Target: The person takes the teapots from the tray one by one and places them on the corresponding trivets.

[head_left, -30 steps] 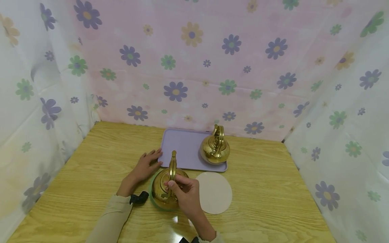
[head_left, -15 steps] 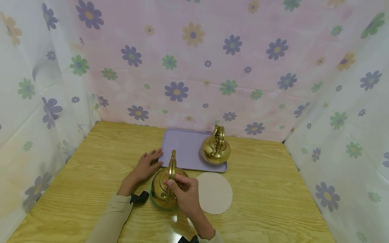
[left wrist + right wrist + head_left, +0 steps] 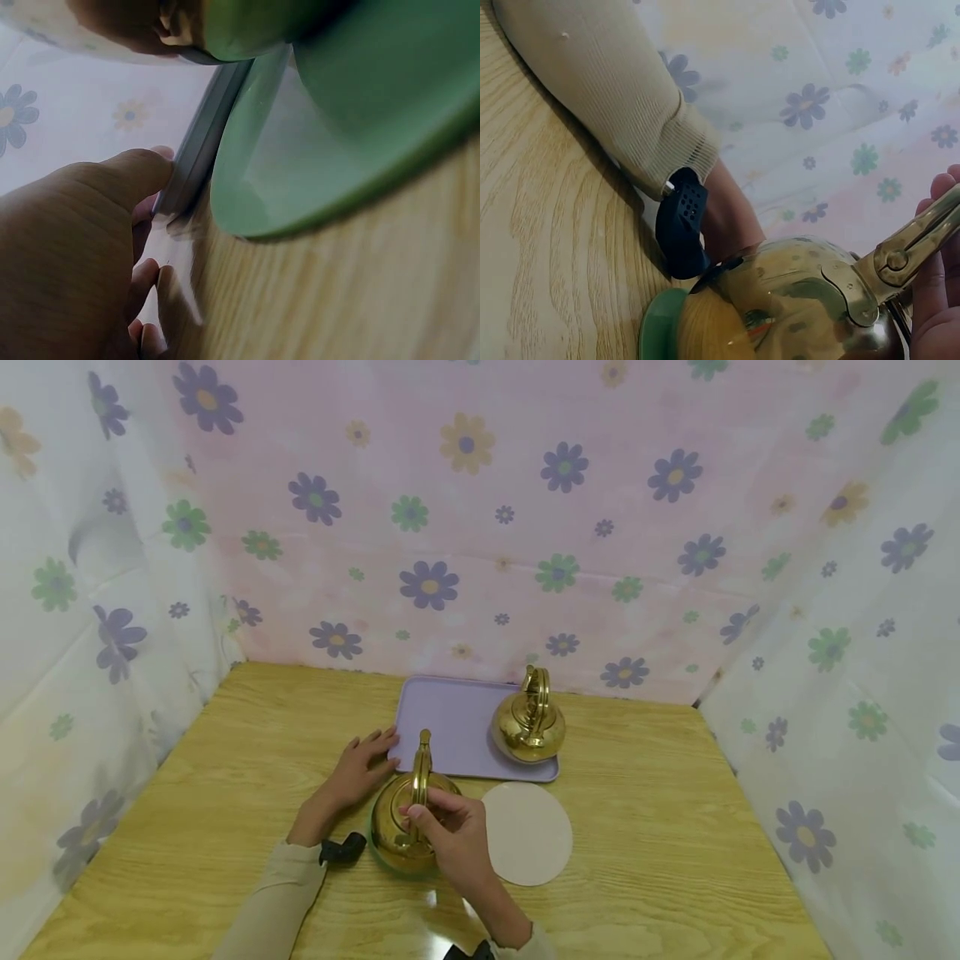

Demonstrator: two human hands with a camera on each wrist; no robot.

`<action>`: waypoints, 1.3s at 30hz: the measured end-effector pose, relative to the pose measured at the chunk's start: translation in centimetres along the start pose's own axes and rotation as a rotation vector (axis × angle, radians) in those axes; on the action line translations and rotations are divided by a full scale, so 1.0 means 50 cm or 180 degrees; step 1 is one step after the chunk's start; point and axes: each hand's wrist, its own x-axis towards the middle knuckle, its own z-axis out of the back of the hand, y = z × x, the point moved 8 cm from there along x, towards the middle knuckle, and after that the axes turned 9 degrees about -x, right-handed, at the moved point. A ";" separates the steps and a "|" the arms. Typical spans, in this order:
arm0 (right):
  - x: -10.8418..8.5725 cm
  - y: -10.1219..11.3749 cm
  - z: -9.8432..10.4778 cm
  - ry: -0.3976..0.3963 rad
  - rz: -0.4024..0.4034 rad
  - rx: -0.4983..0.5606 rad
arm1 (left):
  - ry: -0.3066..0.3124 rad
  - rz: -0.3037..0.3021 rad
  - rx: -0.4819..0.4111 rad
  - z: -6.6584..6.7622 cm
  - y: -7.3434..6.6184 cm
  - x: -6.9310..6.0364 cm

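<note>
A gold kettle (image 3: 401,827) sits above a round green mat (image 3: 384,857), front centre in the head view. My right hand (image 3: 459,843) pinches its upright handle between thumb and fingers; the right wrist view shows fingers behind the handle (image 3: 915,244). With fingers spread, my left hand (image 3: 358,772) rests at the left edge of a lilac tray (image 3: 442,727), its fingertips touching the rim. In the left wrist view the kettle's base (image 3: 247,30) looks tilted or raised over part of the green mat (image 3: 300,165); whether it touches is unclear.
A second gold kettle (image 3: 528,727) stands on the tray's right end. A round cream mat (image 3: 528,835) lies on the wooden table (image 3: 645,827) right of my right hand. Flowered cloth (image 3: 480,527) hangs behind and at both sides.
The head view has shifted slightly. The held kettle and my right hand look almost unmoved, perhaps a touch further left; my left hand stays at the tray's edge.
</note>
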 end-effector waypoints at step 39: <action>-0.019 -0.035 0.113 -0.0234 -0.0102 0.0067 | 0.0007 0.0043 -0.0025 0.001 -0.001 0.000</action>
